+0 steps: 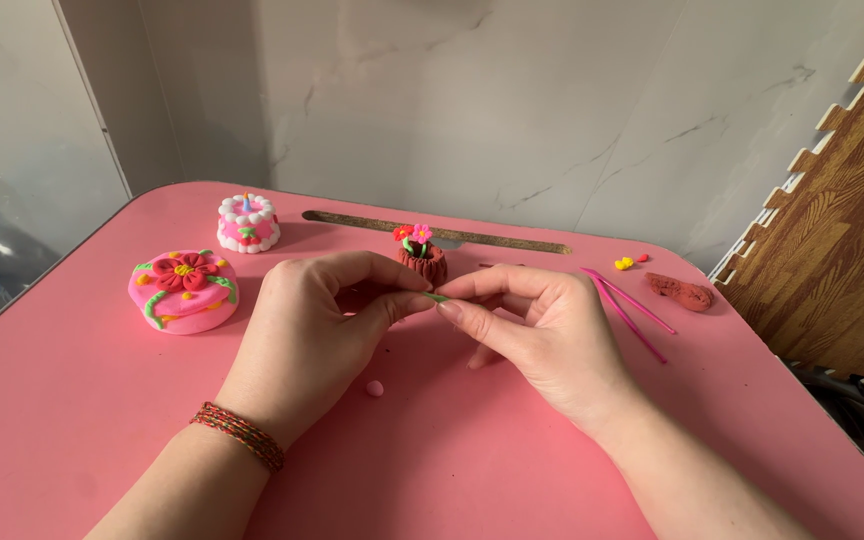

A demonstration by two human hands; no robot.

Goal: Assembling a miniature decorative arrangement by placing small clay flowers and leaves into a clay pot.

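Both hands meet over the middle of the pink table (pixel 82 400), pinching one tiny green clay piece (pixel 436 297) between them. The piece is a thin sliver of light green — only a short bit shows in the gap between the fingertips, so its full shape cannot be told. The left hand (pixel 317 330) has its thumb and forefinger closed on the left end, the other fingers curled in; a red woven bracelet (pixel 240 434) sits on its wrist. The right hand (pixel 542 335) grips the right end with thumb and forefinger, its remaining fingers folded under the palm and resting on the table.

Just beyond the fingertips stands a small brown clay pot (pixel 424 262) with a red and a pink flower on green stems. Farther left sit a white-and-pink clay cake (pixel 248 222) and, nearer, a round pink clay cake (pixel 183 290) topped with a red flower and green vines. A small pink clay ball (pixel 375 388) lies on the table near the left hand. To the right lie two pink sticks (pixel 632 308), a lump of brown clay (pixel 682 291) and small yellow and red clay bits (pixel 628 262). A long dark strip (pixel 432 232) runs along the far edge.
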